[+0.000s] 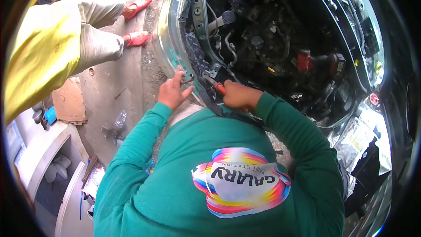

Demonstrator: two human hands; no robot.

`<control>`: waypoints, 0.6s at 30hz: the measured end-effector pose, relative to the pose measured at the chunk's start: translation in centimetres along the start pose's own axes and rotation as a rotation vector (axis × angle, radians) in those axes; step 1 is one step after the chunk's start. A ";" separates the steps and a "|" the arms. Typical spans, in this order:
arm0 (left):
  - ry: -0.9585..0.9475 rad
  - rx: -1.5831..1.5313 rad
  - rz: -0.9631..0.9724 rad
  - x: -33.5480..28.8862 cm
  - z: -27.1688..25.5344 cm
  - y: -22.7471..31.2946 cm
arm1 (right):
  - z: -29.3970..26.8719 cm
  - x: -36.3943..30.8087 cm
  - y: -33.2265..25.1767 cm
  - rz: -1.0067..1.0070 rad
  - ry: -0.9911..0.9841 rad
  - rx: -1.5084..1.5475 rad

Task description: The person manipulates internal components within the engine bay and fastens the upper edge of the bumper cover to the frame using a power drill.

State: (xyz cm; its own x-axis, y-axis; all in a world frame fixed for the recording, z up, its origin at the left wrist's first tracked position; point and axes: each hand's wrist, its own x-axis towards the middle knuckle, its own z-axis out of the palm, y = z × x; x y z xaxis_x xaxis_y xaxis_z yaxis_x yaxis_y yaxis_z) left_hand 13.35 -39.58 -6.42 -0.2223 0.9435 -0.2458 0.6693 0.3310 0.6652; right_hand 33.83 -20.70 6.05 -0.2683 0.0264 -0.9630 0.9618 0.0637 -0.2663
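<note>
One slip and I'm barking knuckles on the front frame [198, 15].
Red-handled tool [220, 88] is at the frame's edge, wrapped in my right grip [239, 96]; if its tip skates off, it could jab my left grip [172, 91] right beside it. Can't really tell if that one's pinching the small dark rod [187, 80]. Anything dropped could vanish into the engine bay [307, 13], near the red power tool [303, 61].

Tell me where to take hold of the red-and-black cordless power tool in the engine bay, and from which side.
Probably best from above, taking the cordless power tool by its dark grip: that section is narrower than the red head and bulky battery end either side, and nothing visibly covers it. The right hand is nearer, but holds a red-handled tool.
</note>
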 end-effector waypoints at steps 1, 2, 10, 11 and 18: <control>-0.006 -0.004 0.005 0.1 0.0 -0.2 | 0.0 -0.1 -0.3 0.002 0.000 0.003; -0.011 -0.007 0.009 0.1 0.1 -0.3 | 0.0 -0.2 -0.6 -0.004 0.001 0.013; -0.026 0.012 0.004 0.5 0.0 -0.4 | 0.6 0.0 -1.2 -0.085 0.065 -0.152; -0.020 0.022 0.015 0.5 0.0 -0.5 | 0.5 0.0 -1.3 -0.077 0.064 -0.149; -0.028 0.062 0.035 0.6 0.0 -0.7 | 0.9 1.1 -0.9 -0.153 0.091 -0.149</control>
State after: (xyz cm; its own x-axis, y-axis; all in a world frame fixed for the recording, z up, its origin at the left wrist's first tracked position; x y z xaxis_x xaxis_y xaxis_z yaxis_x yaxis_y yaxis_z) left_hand 12.77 -39.29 -6.99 -0.1784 0.9534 -0.2432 0.7194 0.2950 0.6288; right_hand 32.71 -21.58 5.16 -0.4210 0.0945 -0.9021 0.8925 0.2206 -0.3934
